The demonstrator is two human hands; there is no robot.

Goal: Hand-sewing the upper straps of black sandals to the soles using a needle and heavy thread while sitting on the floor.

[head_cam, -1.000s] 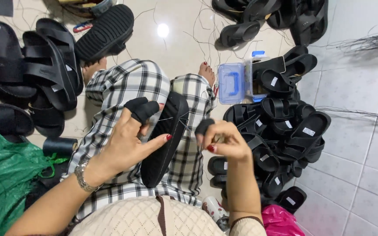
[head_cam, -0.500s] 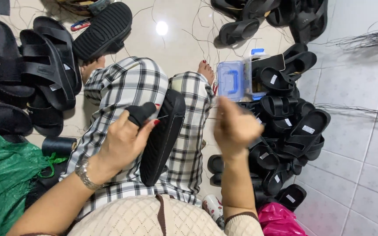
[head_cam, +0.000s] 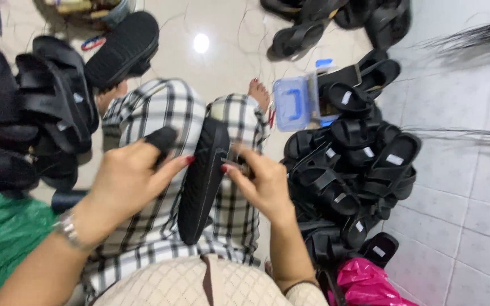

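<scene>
Black sandal [head_cam: 202, 181] btwn L hand [head_cam: 129, 181], R hand [head_cam: 262, 181]

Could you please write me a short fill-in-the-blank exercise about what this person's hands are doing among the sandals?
1. The left hand grips a sandal whose colour is ____.
2. The right hand touches the sandal's edge, above trousers with a ____ pattern.
3. Beside the sandal pile stands a small plastic box coloured ____.
4. The bag at the bottom edge is ____.

Missing words: black; checked; blue; pink
</scene>
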